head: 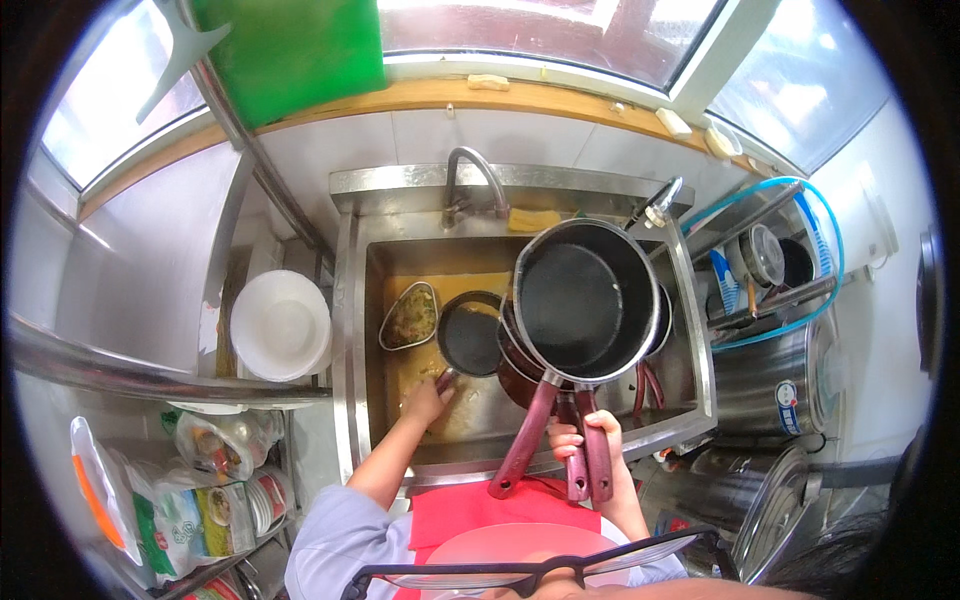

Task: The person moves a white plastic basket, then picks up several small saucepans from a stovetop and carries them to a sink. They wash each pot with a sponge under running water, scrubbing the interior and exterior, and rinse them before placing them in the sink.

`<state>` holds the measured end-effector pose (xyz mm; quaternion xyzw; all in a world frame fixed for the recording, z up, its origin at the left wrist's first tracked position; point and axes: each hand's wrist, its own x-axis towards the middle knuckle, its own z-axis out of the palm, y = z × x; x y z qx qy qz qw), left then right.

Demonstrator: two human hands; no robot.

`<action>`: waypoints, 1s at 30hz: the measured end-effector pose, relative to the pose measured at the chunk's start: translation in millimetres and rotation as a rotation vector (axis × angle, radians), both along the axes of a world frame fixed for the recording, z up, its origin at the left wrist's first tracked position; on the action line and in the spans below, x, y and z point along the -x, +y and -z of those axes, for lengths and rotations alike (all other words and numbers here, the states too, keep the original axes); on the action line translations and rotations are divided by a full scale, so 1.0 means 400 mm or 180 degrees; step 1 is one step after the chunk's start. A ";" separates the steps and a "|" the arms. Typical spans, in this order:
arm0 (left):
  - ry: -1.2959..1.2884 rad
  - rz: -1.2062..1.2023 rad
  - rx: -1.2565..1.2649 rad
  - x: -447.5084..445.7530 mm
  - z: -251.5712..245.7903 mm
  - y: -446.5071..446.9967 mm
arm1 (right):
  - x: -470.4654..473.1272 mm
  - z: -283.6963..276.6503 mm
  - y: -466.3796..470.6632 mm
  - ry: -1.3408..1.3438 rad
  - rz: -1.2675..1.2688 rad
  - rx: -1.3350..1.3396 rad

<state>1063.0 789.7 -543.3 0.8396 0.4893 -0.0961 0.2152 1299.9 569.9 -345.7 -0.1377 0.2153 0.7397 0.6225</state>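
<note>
My right hand [581, 439] grips the maroon handles of a stack of dark nonstick saucepans [589, 300], held up over the right half of a steel sink [351, 330]. The top pan faces up and looks empty. Down in the sink, my left hand [429, 401] is closed on the maroon handle of a smaller dark pan [469, 334]. Left of that pan sits a triangular strainer basket [409, 316] with food scraps in it. Cloudy yellowish water [450, 283] covers part of the sink bottom. More maroon handles [649, 386] show at the sink's right, partly hidden by the stack.
A curved faucet [476, 172] and a second tap [664, 201] stand at the back, with a yellow sponge [534, 219] between them. White bowls [280, 325] are stacked at the left. Right of the sink are a rack with a blue hose [840, 247] and large steel pots [772, 375].
</note>
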 end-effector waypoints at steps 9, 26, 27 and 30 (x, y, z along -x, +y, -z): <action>-0.2785 0.0215 0.2957 -0.059 -0.443 -0.088 | 0.052 0.198 0.146 -0.0050 -0.0478 -0.0224; -0.2836 -0.1806 0.3489 0.173 -0.473 -0.094 | 0.038 0.260 0.121 -0.0473 -0.0915 0.0416; -0.2959 -0.1859 0.3523 0.197 -0.498 -0.097 | 0.034 0.225 0.112 -0.0619 -0.0837 0.0455; -0.3011 -0.1990 0.3427 0.249 -0.553 -0.091 | 0.002 0.131 0.080 -0.0671 -0.0903 0.0735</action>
